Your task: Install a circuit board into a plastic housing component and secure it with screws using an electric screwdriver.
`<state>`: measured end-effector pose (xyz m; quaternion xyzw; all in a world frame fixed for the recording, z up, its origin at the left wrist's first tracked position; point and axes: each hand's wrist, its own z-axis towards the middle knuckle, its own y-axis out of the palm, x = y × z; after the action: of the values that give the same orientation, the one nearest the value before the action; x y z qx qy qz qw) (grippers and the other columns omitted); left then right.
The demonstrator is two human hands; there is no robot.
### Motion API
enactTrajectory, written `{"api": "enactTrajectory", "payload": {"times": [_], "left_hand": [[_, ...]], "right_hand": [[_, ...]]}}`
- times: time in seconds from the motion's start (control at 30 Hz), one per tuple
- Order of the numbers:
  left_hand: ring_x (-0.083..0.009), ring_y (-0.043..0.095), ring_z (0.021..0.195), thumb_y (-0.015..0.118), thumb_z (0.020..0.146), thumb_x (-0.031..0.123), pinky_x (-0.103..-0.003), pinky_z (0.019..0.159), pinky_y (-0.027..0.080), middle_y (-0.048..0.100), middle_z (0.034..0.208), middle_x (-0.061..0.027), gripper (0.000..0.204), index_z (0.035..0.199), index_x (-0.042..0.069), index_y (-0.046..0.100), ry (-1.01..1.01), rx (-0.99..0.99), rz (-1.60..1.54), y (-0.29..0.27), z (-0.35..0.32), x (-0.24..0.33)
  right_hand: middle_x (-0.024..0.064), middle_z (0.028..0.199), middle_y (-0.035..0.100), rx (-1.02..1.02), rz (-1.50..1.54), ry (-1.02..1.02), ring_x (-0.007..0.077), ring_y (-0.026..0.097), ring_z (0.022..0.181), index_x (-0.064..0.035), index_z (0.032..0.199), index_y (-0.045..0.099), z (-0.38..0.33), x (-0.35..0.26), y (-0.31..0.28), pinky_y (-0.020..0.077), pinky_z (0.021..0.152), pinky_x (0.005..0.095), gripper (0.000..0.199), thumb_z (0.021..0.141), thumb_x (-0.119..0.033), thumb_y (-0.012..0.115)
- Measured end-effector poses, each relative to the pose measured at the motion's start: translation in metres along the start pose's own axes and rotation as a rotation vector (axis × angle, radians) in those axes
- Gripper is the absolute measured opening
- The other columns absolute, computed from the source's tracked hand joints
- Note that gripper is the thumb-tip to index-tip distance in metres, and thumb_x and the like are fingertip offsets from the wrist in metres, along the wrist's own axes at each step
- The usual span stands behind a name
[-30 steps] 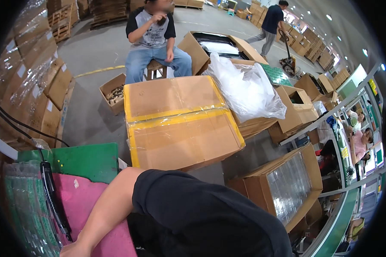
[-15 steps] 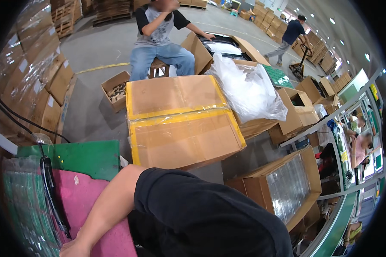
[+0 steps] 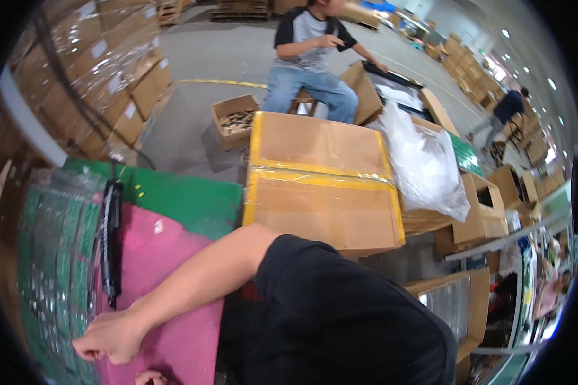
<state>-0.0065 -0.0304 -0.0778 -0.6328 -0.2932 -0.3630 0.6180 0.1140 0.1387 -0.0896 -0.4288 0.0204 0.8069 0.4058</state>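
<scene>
My right hand [image 3: 112, 337] comes in from the right on a bent arm, its fingers curled closed at the edge of a row of clear plastic trays with green showing through [image 3: 61, 256]. Whatever lies in those fingers is hidden. At the bottom edge only a few curled fingers of my left hand [image 3: 151, 378] show; I cannot make out what they hold. A black electric screwdriver [image 3: 112, 240] hangs upright on a cable just above my right hand, untouched. Beneath my hands is a pink mat [image 3: 167, 263] on a green table top [image 3: 199, 199].
Beyond the table stands a yellow-taped carton [image 3: 321, 205]. White plastic bags [image 3: 424, 163] lie to its right. A seated person [image 3: 311, 58] is behind it, beside an open box of small parts [image 3: 234, 122]. Wrapped cartons [image 3: 119, 77] are stacked at left; another carton [image 3: 475, 308] stands at right.
The view has turned left, shifting the scene rightward. My right hand is now fully in view by the trays, and fingers of my left hand have appeared. The seated person's raised hand has lowered.
</scene>
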Motion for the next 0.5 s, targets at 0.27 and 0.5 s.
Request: {"api": "enactTrajectory", "payload": {"times": [0.27,0.5], "left_hand": [[-0.0193,0.062,0.069,0.058,0.082,-0.002,-0.029,0.063,0.048,0.063,0.077,-0.0104,0.004,0.084,-0.001,0.061,0.111,0.125,-0.066,0.001,0.015,0.017],[-0.0069,0.053,0.062,0.061,0.083,0.001,-0.022,0.055,0.042,0.059,0.074,-0.0029,0.006,0.089,0.0,0.062,0.184,0.365,-0.242,-0.017,-0.001,0.004]], "right_hand": [[0.0071,0.077,0.056,0.037,-0.047,-0.094,0.0246,0.057,0.069,-0.0064,0.093,0.055,-0.006,-0.011,-0.011,0.0464,0.063,0.036,0.029,0.066,0.001,0.057],[0.0046,0.073,0.056,-0.002,-0.112,-0.145,0.0172,0.055,0.062,-0.0033,0.089,0.056,-0.005,-0.034,0.001,0.0404,0.049,0.0266,0.032,0.06,0.012,0.059]]}}
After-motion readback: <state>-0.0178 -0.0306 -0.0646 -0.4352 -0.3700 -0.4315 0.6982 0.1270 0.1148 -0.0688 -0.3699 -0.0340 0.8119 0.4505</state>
